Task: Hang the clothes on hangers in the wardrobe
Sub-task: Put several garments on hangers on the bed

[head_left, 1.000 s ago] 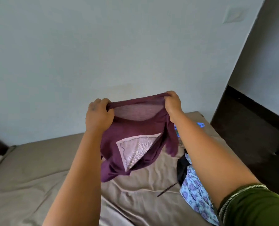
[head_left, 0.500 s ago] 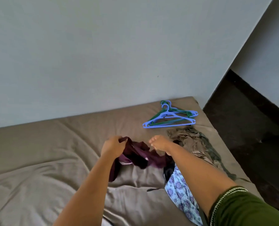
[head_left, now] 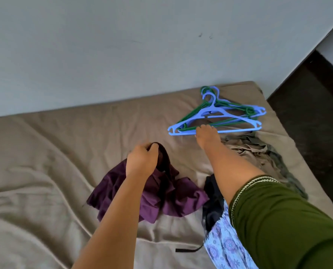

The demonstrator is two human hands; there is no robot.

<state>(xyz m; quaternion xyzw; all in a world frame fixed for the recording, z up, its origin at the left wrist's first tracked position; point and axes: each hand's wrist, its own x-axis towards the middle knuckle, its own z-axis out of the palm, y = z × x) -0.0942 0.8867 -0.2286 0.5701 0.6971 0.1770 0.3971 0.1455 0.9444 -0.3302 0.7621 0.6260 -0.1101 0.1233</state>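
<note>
Fingers (head_left: 205,129) touch the blue hanger (head_left: 220,121); left hand (head_left: 142,162) grips the purple garment (head_left: 173,199).

Taupe-sheeted bed (head_left: 45,152), hangers (head_left: 216,117), purple garment (head_left: 181,200), crumpled clothes (head_left: 249,150)

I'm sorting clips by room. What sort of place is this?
Likely a bedroom: a mattress in a brown sheet against a plain wall, with plastic hangers and loose clothes on it.

place: home bedroom | evidence: sheeted mattress (head_left: 55,152) against plain wall (head_left: 103,45); clothes, hangers (head_left: 218,117) on it
</note>
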